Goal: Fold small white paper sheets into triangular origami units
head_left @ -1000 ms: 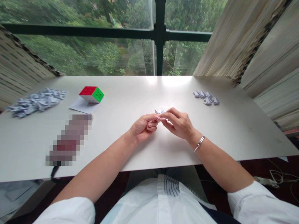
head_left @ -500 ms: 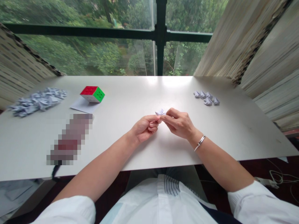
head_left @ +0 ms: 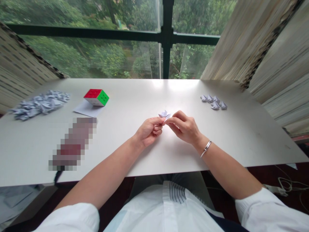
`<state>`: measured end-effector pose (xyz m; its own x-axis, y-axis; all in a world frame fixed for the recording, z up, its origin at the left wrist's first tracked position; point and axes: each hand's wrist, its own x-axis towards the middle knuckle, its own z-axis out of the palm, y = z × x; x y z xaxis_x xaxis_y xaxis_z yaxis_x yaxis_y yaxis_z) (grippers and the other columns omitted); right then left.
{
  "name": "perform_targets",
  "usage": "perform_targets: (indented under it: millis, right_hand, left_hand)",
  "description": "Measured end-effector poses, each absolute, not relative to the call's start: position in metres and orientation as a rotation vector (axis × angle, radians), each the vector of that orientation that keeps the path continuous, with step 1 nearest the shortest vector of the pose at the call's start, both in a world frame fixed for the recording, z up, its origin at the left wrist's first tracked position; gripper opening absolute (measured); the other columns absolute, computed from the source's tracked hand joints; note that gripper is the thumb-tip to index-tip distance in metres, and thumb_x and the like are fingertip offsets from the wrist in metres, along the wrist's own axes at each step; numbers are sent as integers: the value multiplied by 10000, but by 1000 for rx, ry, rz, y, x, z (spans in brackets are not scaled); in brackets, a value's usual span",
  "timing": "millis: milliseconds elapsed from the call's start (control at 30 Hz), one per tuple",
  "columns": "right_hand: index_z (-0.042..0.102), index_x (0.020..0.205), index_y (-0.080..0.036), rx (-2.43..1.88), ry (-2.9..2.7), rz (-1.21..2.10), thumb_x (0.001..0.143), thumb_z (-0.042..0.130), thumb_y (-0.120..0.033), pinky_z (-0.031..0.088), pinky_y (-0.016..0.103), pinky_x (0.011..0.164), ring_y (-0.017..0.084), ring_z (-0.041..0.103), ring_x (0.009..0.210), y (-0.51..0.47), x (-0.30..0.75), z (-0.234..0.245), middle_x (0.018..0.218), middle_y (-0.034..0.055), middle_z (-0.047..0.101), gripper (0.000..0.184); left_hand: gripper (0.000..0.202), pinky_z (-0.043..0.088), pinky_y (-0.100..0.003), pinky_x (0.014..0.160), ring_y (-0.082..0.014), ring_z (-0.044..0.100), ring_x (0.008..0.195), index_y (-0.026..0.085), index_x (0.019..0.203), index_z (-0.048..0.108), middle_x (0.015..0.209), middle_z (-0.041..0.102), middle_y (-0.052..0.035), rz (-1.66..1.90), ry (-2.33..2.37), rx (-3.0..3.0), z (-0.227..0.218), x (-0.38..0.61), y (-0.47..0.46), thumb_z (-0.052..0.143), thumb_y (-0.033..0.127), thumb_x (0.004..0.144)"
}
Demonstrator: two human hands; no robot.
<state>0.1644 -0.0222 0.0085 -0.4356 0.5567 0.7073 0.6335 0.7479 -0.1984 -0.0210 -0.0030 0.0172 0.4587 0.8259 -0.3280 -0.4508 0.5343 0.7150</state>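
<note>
Both of my hands meet over the middle of the white table [head_left: 135,96]. My left hand [head_left: 148,130] pinches a small folded paper piece [head_left: 164,114] between thumb and forefinger, its other fingers curled in. My right hand [head_left: 184,128], with a silver bracelet at the wrist, pinches the same paper from the right side. The paper's pointed flaps stick up just above the fingertips.
A heap of folded paper pieces [head_left: 40,104] lies at the far left. A colour cube [head_left: 96,97] rests on a white sheet [head_left: 84,110]. Several folded pieces [head_left: 213,101] sit in a row at the right. A blurred patch [head_left: 73,143] lies left of my arm.
The folded paper sticks out a little further above my fingertips than before, and its flaps look more spread. My hands have barely shifted.
</note>
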Motion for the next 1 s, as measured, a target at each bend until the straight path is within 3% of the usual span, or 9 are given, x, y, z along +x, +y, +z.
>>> perform_targets:
  millis: [233, 367, 500, 733, 833, 1000]
  right_hand:
    - [598, 990, -204, -1024, -2197, -118, 980, 464, -209, 349, 249, 495, 119, 525, 648, -27, 157, 12, 906, 50, 585, 135]
    - [607, 949, -205, -1002, -1879, 200, 955, 531, -251, 441, 230, 546, 108, 547, 650, -23, 155, 8, 866, 30, 584, 90]
    - [629, 892, -182, -1090, -1560, 549, 915, 596, -358, 504, 248, 595, 120, 590, 683, -15, 156, 6, 833, 33, 643, 180]
    - [620, 752, -161, -1097, -1366, 1026, 760, 751, -488, 428, 212, 464, 87, 532, 512, -16, 153, 12, 599, -18, 611, 353]
    - [614, 729, -157, -1077, -1312, 1091, 742, 764, -486, 413, 201, 439, 87, 540, 508, -17, 154, 16, 586, -20, 604, 362]
    - [637, 740, -153, -1101, -1289, 1101, 737, 767, -471, 411, 191, 423, 93, 561, 526, -17, 155, 16, 591, -14, 612, 344]
  left_hand:
    - [165, 241, -83, 345, 32, 332, 409, 103, 726, 588, 654, 511, 40, 825, 737, 639, 16, -19, -4, 746, 83, 679]
    - [195, 221, -117, 350, 15, 335, 411, 107, 750, 630, 657, 573, 19, 988, 823, 764, 20, -17, -6, 797, 143, 655]
    - [194, 210, -144, 372, 4, 337, 405, 115, 712, 641, 658, 638, -16, 1117, 896, 883, 21, -13, -7, 811, 176, 641]
    - [192, 212, -181, 391, -18, 375, 425, 126, 704, 675, 655, 660, -28, 1115, 903, 1018, 15, -10, -8, 834, 218, 651]
    - [194, 238, -181, 394, -22, 388, 437, 131, 739, 694, 684, 668, -33, 1089, 912, 1062, 13, -11, -8, 829, 254, 677]
    - [210, 387, -192, 455, -61, 510, 507, 140, 786, 709, 735, 679, -30, 1077, 937, 1143, 12, -11, -9, 802, 315, 715]
